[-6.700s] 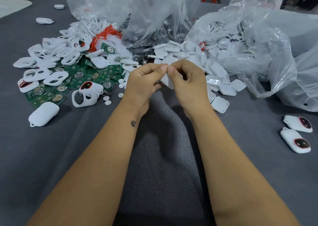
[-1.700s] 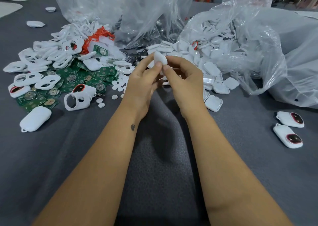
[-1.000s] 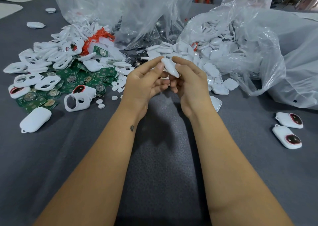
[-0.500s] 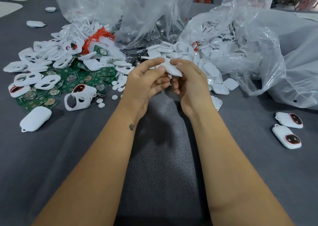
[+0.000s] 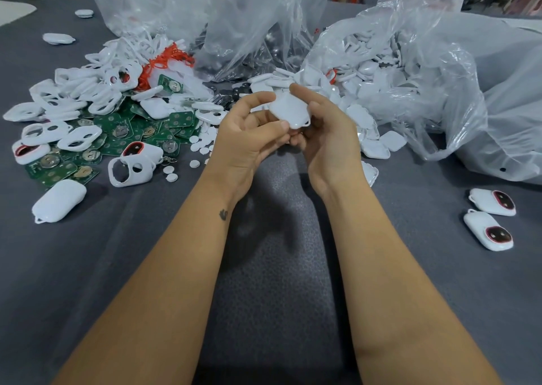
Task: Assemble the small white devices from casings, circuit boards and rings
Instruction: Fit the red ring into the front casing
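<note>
Right now the white casing [image 5: 290, 111] sits raised over the table between both hands, long axis tilted down-right; right hand [image 5: 328, 141] cradles it, fingers curled behind, left hand [image 5: 249, 141] pinches its lower-left edge, both equally near.

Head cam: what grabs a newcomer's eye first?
Both hands, left hand and right hand, hold one white casing at centre. To the left lies a heap of green circuit boards under white ring frames. Two finished devices sit far right.
</note>
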### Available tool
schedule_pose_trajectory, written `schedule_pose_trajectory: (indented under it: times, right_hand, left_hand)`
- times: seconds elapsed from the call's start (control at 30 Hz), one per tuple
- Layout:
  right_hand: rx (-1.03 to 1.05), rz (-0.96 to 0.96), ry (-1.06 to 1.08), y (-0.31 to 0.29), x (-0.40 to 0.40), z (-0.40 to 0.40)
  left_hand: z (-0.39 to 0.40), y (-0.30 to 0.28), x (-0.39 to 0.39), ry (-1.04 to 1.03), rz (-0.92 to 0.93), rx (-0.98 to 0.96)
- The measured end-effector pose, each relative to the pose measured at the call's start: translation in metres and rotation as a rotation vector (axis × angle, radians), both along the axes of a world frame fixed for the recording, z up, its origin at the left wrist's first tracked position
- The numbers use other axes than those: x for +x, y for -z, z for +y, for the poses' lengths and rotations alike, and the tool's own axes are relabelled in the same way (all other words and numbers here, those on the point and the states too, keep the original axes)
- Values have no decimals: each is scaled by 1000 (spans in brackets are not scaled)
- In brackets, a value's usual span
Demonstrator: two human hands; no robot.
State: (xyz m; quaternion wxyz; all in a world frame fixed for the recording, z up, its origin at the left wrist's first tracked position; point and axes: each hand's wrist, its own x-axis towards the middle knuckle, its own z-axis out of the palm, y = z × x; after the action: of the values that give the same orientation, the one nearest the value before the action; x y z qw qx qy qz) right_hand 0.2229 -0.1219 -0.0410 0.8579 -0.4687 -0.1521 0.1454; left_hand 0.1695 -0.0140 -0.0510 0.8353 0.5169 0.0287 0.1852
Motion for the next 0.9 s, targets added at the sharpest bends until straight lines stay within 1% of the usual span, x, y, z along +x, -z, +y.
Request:
schedule_pose_trajectory:
  times: [0.1, 0.33, 0.43, 0.57, 0.77, 0.9]
  right_hand:
    - [14, 0, -25, -1, 0, -2]
    - [-101, -71, 57, 3, 2, 1]
    - [-138, -94, 69, 5, 3, 1]
    - [-124, -89, 46, 6, 4, 2]
    - [-249, -194, 63, 8, 3, 1]
    - [-286, -261, 79, 8, 3, -2]
  left_hand:
    - [0, 2, 2, -72, 5, -24]
    - [0, 4, 5, -167, 6, 45]
    - [1, 6, 6, -217, 35, 59]
    - [0, 9, 8, -342, 94, 201]
    - [2, 8, 5, -322, 55, 340]
    - [-1, 7, 5, -296, 72, 318]
